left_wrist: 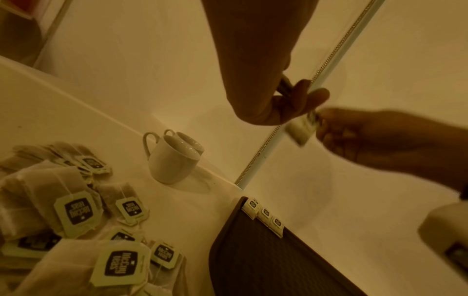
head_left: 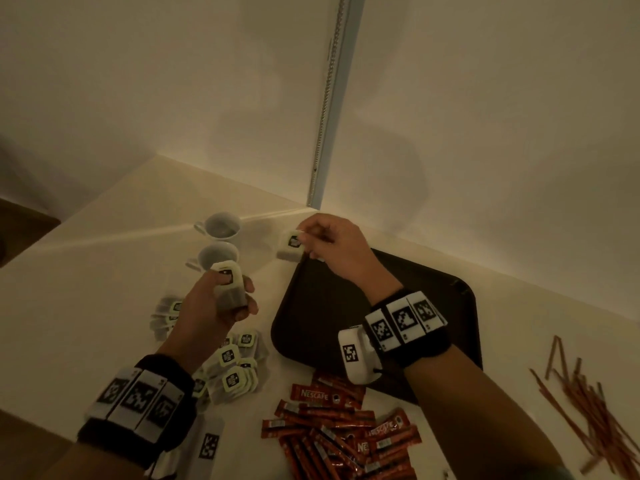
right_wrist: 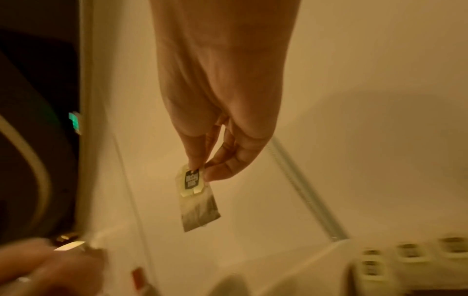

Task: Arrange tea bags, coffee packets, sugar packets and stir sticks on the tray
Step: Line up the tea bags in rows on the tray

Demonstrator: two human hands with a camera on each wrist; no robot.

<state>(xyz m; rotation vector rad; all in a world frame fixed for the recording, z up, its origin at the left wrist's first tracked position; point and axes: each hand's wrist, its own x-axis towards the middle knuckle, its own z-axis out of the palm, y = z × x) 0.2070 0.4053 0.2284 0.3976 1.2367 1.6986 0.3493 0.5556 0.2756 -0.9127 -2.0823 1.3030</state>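
My right hand (head_left: 306, 242) pinches one tea bag (head_left: 292, 245) by its label, hanging above the far left corner of the dark tray (head_left: 346, 306). In the right wrist view the tea bag (right_wrist: 197, 200) dangles from thumb and fingertips (right_wrist: 202, 168). Three tea bags (left_wrist: 264, 213) lie in a row along the tray's (left_wrist: 266, 260) far edge. My left hand (head_left: 239, 296) grips a small stack of tea bags (head_left: 228, 289) left of the tray, above the table. Loose tea bags (head_left: 235, 365) are heaped on the table under my left wrist.
Two white cups (head_left: 223, 225) (head_left: 218, 256) stand on the table beyond my left hand. Red coffee packets (head_left: 346, 431) lie piled in front of the tray. Brown stir sticks (head_left: 588, 403) are scattered at the right. Walls meet in a corner just behind the tray.
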